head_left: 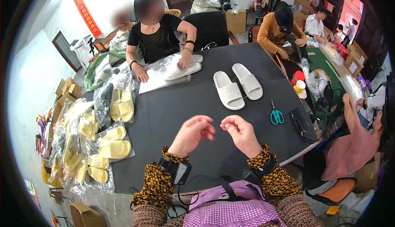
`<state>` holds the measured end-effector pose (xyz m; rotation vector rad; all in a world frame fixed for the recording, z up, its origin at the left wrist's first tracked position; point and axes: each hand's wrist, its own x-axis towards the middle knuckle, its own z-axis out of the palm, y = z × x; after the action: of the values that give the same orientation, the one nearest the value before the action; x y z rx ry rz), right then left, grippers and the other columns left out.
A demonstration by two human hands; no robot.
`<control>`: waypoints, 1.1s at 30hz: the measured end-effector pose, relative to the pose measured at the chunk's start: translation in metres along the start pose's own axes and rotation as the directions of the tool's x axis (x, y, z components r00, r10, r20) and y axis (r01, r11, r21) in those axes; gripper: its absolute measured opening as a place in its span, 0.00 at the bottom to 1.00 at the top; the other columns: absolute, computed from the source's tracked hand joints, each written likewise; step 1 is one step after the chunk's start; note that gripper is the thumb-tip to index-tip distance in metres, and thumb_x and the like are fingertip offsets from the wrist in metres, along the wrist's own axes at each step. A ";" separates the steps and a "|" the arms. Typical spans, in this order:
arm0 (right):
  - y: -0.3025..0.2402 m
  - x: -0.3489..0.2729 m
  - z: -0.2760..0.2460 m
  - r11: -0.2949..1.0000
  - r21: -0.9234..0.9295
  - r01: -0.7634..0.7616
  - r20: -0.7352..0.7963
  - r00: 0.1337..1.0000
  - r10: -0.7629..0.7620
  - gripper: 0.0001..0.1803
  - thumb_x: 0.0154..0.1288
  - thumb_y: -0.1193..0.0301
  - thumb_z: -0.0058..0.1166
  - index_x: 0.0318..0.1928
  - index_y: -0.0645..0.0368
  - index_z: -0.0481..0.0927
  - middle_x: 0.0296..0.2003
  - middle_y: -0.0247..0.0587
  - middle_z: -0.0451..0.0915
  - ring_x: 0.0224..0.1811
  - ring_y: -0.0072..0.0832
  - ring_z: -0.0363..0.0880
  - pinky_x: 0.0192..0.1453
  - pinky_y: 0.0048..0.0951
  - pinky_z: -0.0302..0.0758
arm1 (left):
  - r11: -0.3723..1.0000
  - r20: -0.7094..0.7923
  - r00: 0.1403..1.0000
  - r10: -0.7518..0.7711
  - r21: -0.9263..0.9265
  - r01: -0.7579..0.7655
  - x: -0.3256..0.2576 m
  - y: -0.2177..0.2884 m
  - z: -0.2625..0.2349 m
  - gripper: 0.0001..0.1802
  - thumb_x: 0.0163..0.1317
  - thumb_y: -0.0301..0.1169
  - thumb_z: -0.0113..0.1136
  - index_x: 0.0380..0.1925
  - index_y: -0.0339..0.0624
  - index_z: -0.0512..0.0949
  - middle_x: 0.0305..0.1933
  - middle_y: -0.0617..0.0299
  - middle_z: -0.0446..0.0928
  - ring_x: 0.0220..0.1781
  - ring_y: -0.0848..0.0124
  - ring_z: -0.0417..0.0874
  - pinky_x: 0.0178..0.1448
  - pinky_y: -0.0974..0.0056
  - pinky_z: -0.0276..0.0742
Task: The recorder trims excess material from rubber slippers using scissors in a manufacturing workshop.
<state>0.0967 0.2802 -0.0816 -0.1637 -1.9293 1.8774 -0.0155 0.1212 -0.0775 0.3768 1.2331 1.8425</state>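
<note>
The left hand and right hand hover side by side over the black table, near its front edge, fingertips curled toward one another. Whether something thin is pinched between them cannot be told; no object shows in either hand. Nearest to them, toward the middle of the table, lies a pair of white slippers, soles down, side by side and just apart, not bagged. Judged from this posture, any fine pinching work is best done with wrists low and steady, close over the tabletop. Teal-handled scissors lie near the right edge, beside a flat black case.

Containers: at the far edge a co-worker's hand presses on a clear plastic bag that holds a second white pair. Along the left edge, clear bags each enclose yellow slippers, stacked and overlapping. Cardboard boxes stand on the floor beyond the left edge; their contents are hidden.
</note>
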 end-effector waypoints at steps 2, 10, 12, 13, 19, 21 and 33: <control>0.007 -0.013 0.014 0.997 -0.075 -0.022 0.068 0.997 0.027 0.05 0.62 0.76 0.53 0.39 0.62 0.77 0.31 0.39 0.80 0.35 0.21 0.79 0.39 0.23 0.75 | 0.957 -0.176 0.984 0.031 -0.277 -0.080 -0.005 0.001 -0.028 0.08 0.65 0.30 0.49 0.40 0.39 0.74 0.29 0.62 0.76 0.27 0.71 0.76 0.38 0.63 0.75; 0.030 -0.059 0.065 0.929 -0.177 0.325 0.483 0.851 -0.205 0.09 0.55 0.74 0.58 0.38 0.59 0.76 0.32 0.40 0.79 0.36 0.38 0.77 0.43 0.36 0.71 | 0.683 -0.324 0.946 -0.005 -0.692 -0.233 0.000 0.006 -0.033 0.05 0.65 0.28 0.46 0.34 0.43 0.73 0.22 0.69 0.67 0.22 0.75 0.65 0.34 0.66 0.65; 0.024 -0.058 0.071 0.939 -0.164 0.303 0.417 0.884 -0.213 0.10 0.55 0.74 0.58 0.39 0.58 0.76 0.32 0.39 0.78 0.36 0.38 0.77 0.44 0.35 0.70 | 0.614 -0.297 0.955 -0.013 -0.756 -0.227 -0.002 0.004 -0.031 0.06 0.65 0.27 0.46 0.33 0.42 0.73 0.22 0.69 0.66 0.22 0.75 0.65 0.34 0.66 0.65; 0.018 -0.057 0.073 0.946 -0.152 0.288 0.351 0.910 -0.221 0.11 0.54 0.74 0.59 0.40 0.58 0.75 0.32 0.39 0.78 0.36 0.37 0.76 0.44 0.35 0.70 | 0.561 -0.266 0.964 0.002 -0.798 -0.221 -0.002 0.002 -0.030 0.07 0.65 0.27 0.45 0.33 0.40 0.73 0.22 0.69 0.66 0.22 0.75 0.64 0.34 0.67 0.64; 0.022 -0.057 0.080 0.966 -0.126 0.227 0.308 0.934 -0.180 0.09 0.55 0.75 0.58 0.37 0.59 0.75 0.31 0.40 0.76 0.36 0.39 0.75 0.44 0.37 0.70 | 0.352 -0.176 0.984 -0.006 -0.922 -0.163 -0.002 0.000 -0.017 0.08 0.65 0.26 0.43 0.34 0.38 0.74 0.22 0.70 0.64 0.22 0.77 0.63 0.34 0.68 0.62; 0.027 -0.059 0.078 0.959 -0.141 0.246 0.363 0.914 -0.181 0.08 0.55 0.75 0.57 0.37 0.59 0.75 0.31 0.41 0.76 0.37 0.40 0.75 0.44 0.37 0.70 | 0.358 -0.168 0.986 0.019 -0.919 -0.163 0.000 0.001 -0.017 0.08 0.66 0.26 0.44 0.33 0.39 0.74 0.21 0.69 0.65 0.22 0.76 0.63 0.33 0.67 0.62; 0.053 -0.008 0.016 0.959 0.059 -0.278 0.270 0.929 0.253 0.06 0.67 0.75 0.47 0.40 0.64 0.76 0.29 0.33 0.78 0.31 0.17 0.75 0.38 0.20 0.75 | 0.915 -0.356 0.927 0.115 -0.325 -0.238 -0.042 -0.015 -0.008 0.06 0.65 0.31 0.49 0.35 0.42 0.73 0.20 0.69 0.64 0.20 0.76 0.62 0.30 0.68 0.61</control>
<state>0.0864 0.2661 -0.1344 -0.1628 -2.0664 2.2650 0.0108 0.0853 -0.0854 -0.0321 1.0616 2.3128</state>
